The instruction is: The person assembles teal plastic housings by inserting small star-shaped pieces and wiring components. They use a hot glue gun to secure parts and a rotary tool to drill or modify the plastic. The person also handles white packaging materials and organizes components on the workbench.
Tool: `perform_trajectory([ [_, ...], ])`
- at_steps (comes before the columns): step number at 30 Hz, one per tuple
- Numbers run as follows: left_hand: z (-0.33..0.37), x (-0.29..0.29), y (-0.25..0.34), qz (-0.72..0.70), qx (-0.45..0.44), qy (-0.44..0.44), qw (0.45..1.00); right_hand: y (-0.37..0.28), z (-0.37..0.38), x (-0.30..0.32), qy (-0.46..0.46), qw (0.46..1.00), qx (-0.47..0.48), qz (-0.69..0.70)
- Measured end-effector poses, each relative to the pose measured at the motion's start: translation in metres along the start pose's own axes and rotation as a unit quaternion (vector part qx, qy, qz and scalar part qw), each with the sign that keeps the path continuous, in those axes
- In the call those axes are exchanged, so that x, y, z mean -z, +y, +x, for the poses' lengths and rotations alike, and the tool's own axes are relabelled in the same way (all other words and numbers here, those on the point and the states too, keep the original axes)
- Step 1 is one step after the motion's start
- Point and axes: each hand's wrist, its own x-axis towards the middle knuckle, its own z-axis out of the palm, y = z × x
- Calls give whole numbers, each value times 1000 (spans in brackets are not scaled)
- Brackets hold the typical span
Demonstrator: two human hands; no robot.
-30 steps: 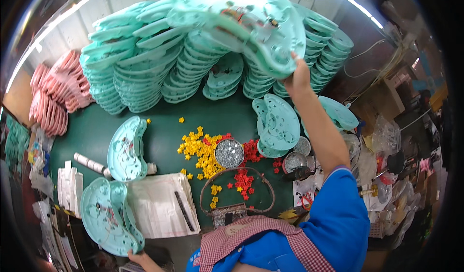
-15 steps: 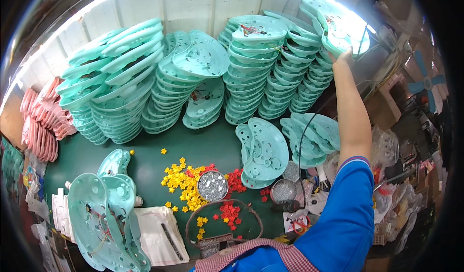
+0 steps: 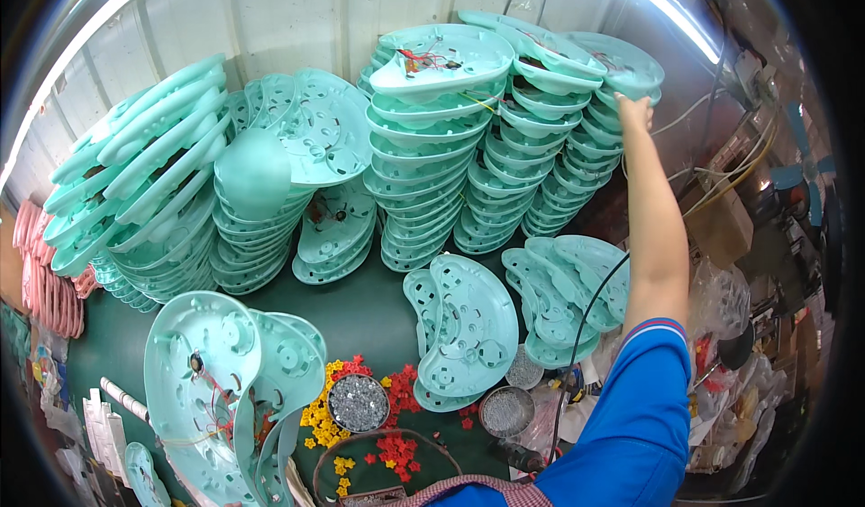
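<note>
My right hand (image 3: 636, 110) reaches far to the right with its fingers closed on the near rim of a mint-green plastic shell (image 3: 622, 59). That curved shell lies on top of the rightmost tall stack (image 3: 590, 160). My left hand does not show. At lower left stands a group of mint-green shells (image 3: 203, 345), with red wires and small parts inside the front one. A smooth, blurred mint-green rounded piece (image 3: 252, 173) appears in front of a stack at the left; what supports it cannot be made out.
Tall stacks of mint-green shells (image 3: 432, 137) line the wall. Pink shells (image 3: 50, 282) stand far left. Nearer are loose shells (image 3: 468, 327), yellow stars (image 3: 317, 417), red stars (image 3: 396, 453) and a bowl of small metal parts (image 3: 359, 403). A black cable (image 3: 577, 345) crosses at right.
My right hand has brought the raised shell down onto the right stack. The view has shifted, and the lower-left shells appear higher and larger. The blurred rounded piece has come into sight.
</note>
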Motion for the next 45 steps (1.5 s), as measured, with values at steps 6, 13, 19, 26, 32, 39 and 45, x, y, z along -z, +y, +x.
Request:
perform_trajectory([
  [6, -36, -93, 39, -73, -47, -80, 993, -82, -280, 49, -338, 745, 445, 363],
  [13, -4, -100, 125, 54, -22, -281, 958, -62, -460, 116, -904, 324, -72, 271],
  [19, 4, -142, 195, -25, -53, -337, 940, -77, -493, 166, -768, 404, -171, 468],
  [26, -12, -103, 156, 77, -46, -368, 925, -104, -431, 128, -517, 493, -187, 675],
  [32, 6, -33, 107, 8, 62, -240, 969, -134, -296, 109, -362, 676, -82, 637],
  [39, 29, -30, 73, 3, 97, -126, 987, -122, -153, 90, -158, 814, -104, 548],
  [45, 68, -42, 36, 28, 129, -119, 984, -87, -26, 80, -24, 852, -111, 510],
])
